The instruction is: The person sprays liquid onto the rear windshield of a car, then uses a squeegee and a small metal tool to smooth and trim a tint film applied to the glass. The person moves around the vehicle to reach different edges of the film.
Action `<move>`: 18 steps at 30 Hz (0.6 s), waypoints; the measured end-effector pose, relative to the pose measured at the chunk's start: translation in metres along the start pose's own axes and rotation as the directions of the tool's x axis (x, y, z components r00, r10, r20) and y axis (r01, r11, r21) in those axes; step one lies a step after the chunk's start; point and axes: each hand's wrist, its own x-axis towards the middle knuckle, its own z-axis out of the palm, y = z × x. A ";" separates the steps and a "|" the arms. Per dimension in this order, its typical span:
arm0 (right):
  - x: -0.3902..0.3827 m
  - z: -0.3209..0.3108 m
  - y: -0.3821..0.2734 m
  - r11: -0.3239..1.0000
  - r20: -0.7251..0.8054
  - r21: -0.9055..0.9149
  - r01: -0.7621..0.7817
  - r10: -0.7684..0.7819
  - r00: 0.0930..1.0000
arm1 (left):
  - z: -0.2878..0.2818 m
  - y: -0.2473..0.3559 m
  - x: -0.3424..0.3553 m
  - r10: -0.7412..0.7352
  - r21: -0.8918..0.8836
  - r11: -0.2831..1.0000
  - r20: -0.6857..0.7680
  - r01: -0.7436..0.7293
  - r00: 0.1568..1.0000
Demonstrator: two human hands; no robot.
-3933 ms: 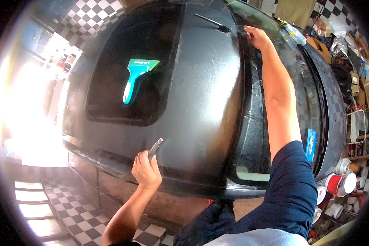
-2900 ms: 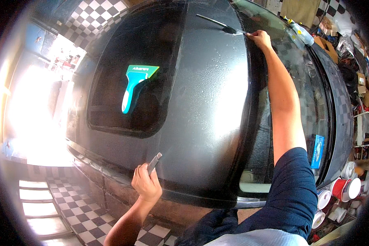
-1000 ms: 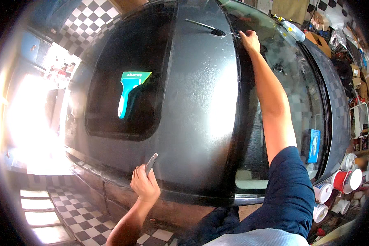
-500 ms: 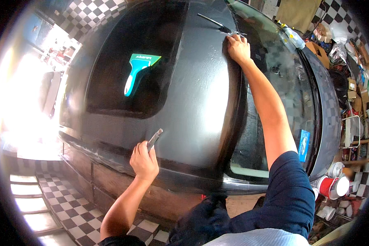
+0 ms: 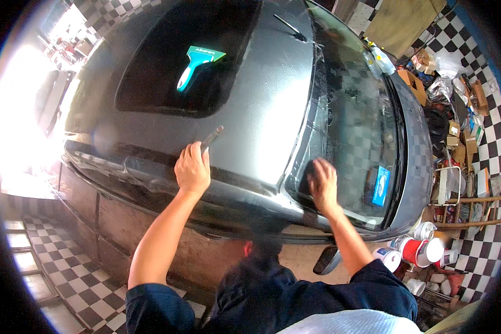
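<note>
My left hand (image 5: 193,170) is closed around a slim metal utility knife (image 5: 212,138), its tip pointing away over the near side of the car roof (image 5: 273,94). The roof carries a glossy dark surface with small wet-looking beads. My right hand (image 5: 323,186) is over the near end of the windshield (image 5: 356,133), beside the roof's front edge. Its fingers bend downward and are blurred, so any hold is hidden. A wrinkled, shiny dark strip (image 5: 317,117) runs along that edge. A turquoise squeegee (image 5: 192,68) lies on the black sunroof panel (image 5: 150,83).
A roof antenna (image 5: 290,28) sticks up at the far front. Spray bottles (image 5: 381,58) stand at the windshield's far side, and a blue packet (image 5: 381,185) lies near its lower corner. The side mirror (image 5: 327,260) juts out close to me. Paint buckets (image 5: 428,251) and clutter sit right.
My right hand has come from the far roof edge near the antenna down to the near end of the windshield. The left hand keeps the knife. The whole view has shifted.
</note>
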 end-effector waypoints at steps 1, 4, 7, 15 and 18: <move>-0.027 -0.001 -0.010 0.999 0.032 -0.029 -0.041 0.042 0.999 | 0.004 -0.001 0.000 0.012 0.012 1.000 -0.013 -0.011 1.000; -0.079 -0.002 -0.047 0.995 0.078 -0.065 -0.073 0.078 0.994 | 0.005 -0.001 -0.001 0.015 0.014 1.000 -0.041 -0.015 0.999; -0.106 0.009 -0.064 0.994 0.061 -0.086 -0.064 0.069 0.996 | 0.007 0.001 -0.001 -0.014 0.016 1.000 -0.048 0.014 0.999; -0.115 0.026 -0.062 0.982 -0.028 -0.168 -0.088 0.084 0.996 | 0.007 0.001 -0.001 -0.041 0.031 0.999 -0.086 0.044 0.996; -0.118 0.026 -0.062 0.983 0.034 -0.147 -0.110 0.116 0.993 | 0.010 0.000 -0.002 -0.035 0.023 0.999 -0.115 0.037 0.993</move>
